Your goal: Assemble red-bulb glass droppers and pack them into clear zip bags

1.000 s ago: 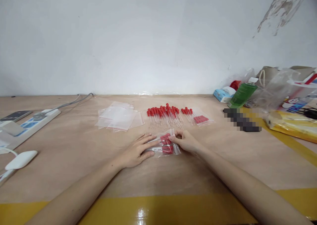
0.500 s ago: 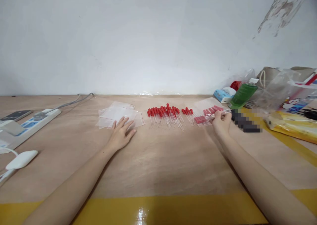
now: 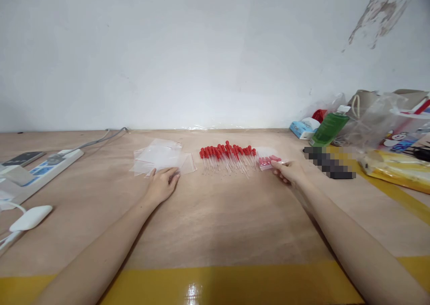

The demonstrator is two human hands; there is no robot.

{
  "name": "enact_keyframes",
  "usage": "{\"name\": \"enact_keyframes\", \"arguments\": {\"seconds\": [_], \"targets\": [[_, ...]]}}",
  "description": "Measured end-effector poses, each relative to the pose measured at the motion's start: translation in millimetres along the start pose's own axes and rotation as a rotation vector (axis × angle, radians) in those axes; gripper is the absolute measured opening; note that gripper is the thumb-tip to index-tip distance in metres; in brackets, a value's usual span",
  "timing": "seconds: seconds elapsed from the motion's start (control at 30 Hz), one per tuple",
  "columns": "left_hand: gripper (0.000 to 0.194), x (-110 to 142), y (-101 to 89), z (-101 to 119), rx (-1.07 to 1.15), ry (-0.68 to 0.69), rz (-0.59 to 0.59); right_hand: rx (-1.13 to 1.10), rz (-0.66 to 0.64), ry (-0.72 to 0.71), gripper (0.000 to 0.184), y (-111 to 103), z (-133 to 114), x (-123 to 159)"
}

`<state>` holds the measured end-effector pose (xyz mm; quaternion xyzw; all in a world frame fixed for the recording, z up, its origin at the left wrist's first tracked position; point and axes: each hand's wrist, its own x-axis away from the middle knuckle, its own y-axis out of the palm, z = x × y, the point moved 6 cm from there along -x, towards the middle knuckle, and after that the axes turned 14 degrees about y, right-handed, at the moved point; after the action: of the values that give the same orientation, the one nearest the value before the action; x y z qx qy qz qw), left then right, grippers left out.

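Observation:
My left hand rests palm down on the table, fingers bent and thumb apart, at the near edge of a loose stack of clear zip bags. It holds nothing. Between my hands lies a row of droppers with red bulbs and thin clear stems, bulbs towards the wall. My right hand pinches the right side of a small clear zip bag with red bulb-like pieces inside. The bag's left edge is beside the right end of the dropper row. My fingers cover part of the bag.
A dark, partly pixelated object lies right of my right hand. Behind it are a green bottle, a blue tissue pack and plastic bags. A yellow packet is far right. On the left sits a white power strip with cables.
My right hand has moved left and slightly nearer with the bag. The small separate dropper group has shifted left against the main row. My left hand's fingers have drawn in.

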<state>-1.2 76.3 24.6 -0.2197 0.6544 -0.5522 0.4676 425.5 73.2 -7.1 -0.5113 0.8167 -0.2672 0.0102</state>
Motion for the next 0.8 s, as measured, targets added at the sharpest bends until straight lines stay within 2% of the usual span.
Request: {"name": "enact_keyframes", "arguments": {"seconds": [0.1, 0.17, 0.23, 0.33, 0.4, 0.47, 0.53, 0.6, 0.67, 0.7, 0.77, 0.8], "targets": [[0.031, -2.6, -1.1, 2.2, -0.064, 0.034, -0.010, 0.567, 0.188, 0.021, 0.053, -20.7, -6.2, 11.1], [0.031, -4.0, 0.6, 4.3, -0.112, 0.034, -0.053, 0.807, 0.342, -0.087, 0.056, -24.1, -23.9, 25.9], [0.031, -4.7, 1.0, 5.9, -0.148, 0.007, -0.074, 0.863, 0.401, -0.237, 0.050, -12.1, -44.0, 41.5], [0.029, -4.4, -3.4, 5.3, -0.187, -0.066, -0.053, 0.824, 0.330, -0.406, 0.028, 22.8, -65.8, 51.9], [0.030, -2.9, -9.0, 2.6, -0.212, -0.127, -0.019, 0.823, 0.296, -0.392, 0.024, 43.0, -72.1, 45.9], [0.030, -0.3, -17.6, 2.5, -0.208, -0.151, 0.078, 0.811, 0.285, -0.297, 0.028, 55.4, -74.2, 33.9], [0.029, 1.9, -25.0, 12.6, -0.136, -0.032, 0.203, 0.784, 0.274, -0.200, 0.030, 62.5, -75.4, 22.6], [0.028, 4.7, -26.0, 35.5, -0.006, 0.243, 0.246, 0.759, 0.261, -0.137, 0.032, 66.8, -77.1, 15.1], [0.029, 10.8, -18.6, 63.4, 0.116, 0.531, 0.132, 0.738, 0.249, -0.096, 0.036, 69.1, -78.2, 11.0], [0.029, 14.5, -13.9, 75.2, 0.160, 0.626, 0.052, 0.722, 0.243, -0.079, 0.037, 69.4, -78.2, 9.6], [0.027, 19.9, -6.2, 91.4, 0.239, 0.708, -0.087, 0.681, 0.230, -0.064, 0.035, 68.6, -78.0, 7.2], [0.026, 20.8, -5.2, 95.6, 0.278, 0.707, -0.113, 0.655, 0.221, -0.066, 0.031, 67.4, -78.1, 5.8]]}}
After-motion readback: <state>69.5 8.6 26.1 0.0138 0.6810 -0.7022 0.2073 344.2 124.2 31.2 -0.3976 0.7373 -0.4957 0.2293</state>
